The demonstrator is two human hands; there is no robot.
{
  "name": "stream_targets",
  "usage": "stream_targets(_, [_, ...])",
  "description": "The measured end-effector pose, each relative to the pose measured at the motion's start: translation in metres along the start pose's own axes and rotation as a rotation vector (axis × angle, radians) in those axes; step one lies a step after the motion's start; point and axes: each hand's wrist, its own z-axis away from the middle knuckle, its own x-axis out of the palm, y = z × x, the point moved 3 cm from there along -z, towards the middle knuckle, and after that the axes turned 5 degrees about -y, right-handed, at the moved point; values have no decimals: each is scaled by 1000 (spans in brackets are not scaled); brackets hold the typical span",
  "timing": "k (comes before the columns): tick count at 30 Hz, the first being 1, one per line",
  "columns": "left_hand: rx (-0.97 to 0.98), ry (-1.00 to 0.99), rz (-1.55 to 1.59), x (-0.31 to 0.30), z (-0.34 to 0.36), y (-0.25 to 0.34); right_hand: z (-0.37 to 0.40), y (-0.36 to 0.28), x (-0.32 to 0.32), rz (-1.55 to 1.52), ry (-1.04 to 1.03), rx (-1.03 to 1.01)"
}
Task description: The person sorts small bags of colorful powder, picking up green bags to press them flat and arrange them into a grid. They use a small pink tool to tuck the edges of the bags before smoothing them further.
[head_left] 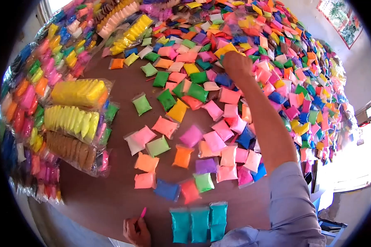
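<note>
My left hand [137,232] is at the table's near edge, its fingers curled round a small pink stick-like object [143,212] that pokes upward. My right hand [237,66] reaches far forward into the heap of small coloured packets. Its fingers are bent downward beside a yellow packet [226,50], and their tips are hidden, so what they grip cannot be made out. Three teal packets [199,224] lie in a row in front of me. Loose packets, among them a blue packet [167,190] and an orange packet [183,156], lie between the hands.
A large heap of mixed coloured packets [292,78] rises at the back and right. On the left, clear bags of yellow packets [78,91] and brown packets [71,150] rest against more bagged packets. The brown table [111,206] shows at the front left.
</note>
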Motion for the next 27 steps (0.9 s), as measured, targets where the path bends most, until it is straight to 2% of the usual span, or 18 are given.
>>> stream_targets(4, [16,-58,-26,0,5,-7,11,55,-18,201,-89,-49])
stream_targets(6, [-53,-27,100,3,6,-13,13,94,-9,155,84,-3])
stream_targets(7, [-47,-24,105,4,7,-13,18,110,-14,157,92,0])
stream_targets(9, [-102,-54,83,3,9,-16,48,130,-43,-100,154,150])
stream_targets(10, [-100,-52,84,3,9,-16,58,136,-54,-101,158,150])
stream_targets(12, [-17,-25,119,2,6,-13,78,152,-74,-299,204,195])
stream_targets(14, [-16,-27,138,1,6,-11,86,170,-73,-376,243,126])
stream_targets(16, [-18,-29,152,1,6,-11,117,173,-78,-1098,173,343])
stream_targets(17, [14,-14,158,0,6,-10,135,171,-81,-1338,83,326])
stream_targets(18, [45,1,164,0,7,-9,155,167,-87,-1342,85,330])
stream_targets(20, [25,-17,179,0,9,-12,199,153,-88,-1777,52,419])
stream_targets(22, [7,-40,194,3,10,-13,237,147,-77,-2035,-52,431])
stream_targets(24, [73,-15,130,2,13,-15,283,135,-73,-2197,-71,419])
stream_targets(25, [82,-32,126,3,13,-16,303,138,-59,-2129,-124,347])
stream_targets(26, [104,-7,123,5,13,-17,331,115,-81,-2090,-90,409])
stream_targets(27, [124,16,118,5,14,-17,352,106,-79,-2129,-111,370])
